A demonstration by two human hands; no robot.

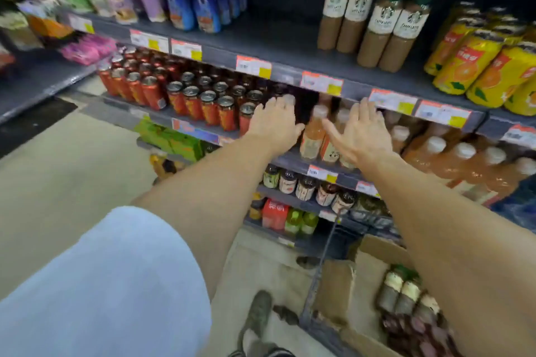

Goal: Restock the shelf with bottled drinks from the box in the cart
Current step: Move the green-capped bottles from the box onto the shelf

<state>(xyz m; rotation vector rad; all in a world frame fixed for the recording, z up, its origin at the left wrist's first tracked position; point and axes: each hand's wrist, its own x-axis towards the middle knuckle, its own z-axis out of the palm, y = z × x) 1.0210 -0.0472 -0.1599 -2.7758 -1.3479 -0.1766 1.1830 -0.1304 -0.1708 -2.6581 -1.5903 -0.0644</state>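
Observation:
Both my arms reach out to the middle shelf (293, 161). My left hand (274, 122) and my right hand (362, 132) are spread flat, fingers straight, on either side of a few peach-coloured bottles with white caps (314, 133). Neither hand holds anything. Whether the palms touch the bottles I cannot tell. More of the same bottles (464, 159) stand in rows to the right on that shelf. Low at the right, the cardboard box (374, 252) in the cart (316, 284) holds several green-capped coffee bottles (403, 293).
Red cans (203, 101) fill the shelf left of my hands. The shelf above carries latte bottles (385, 29), yellow orange-drink cans (478, 66) and a bare dark gap. Lower shelves hold small dark bottles (307, 185). Beige floor lies at the left.

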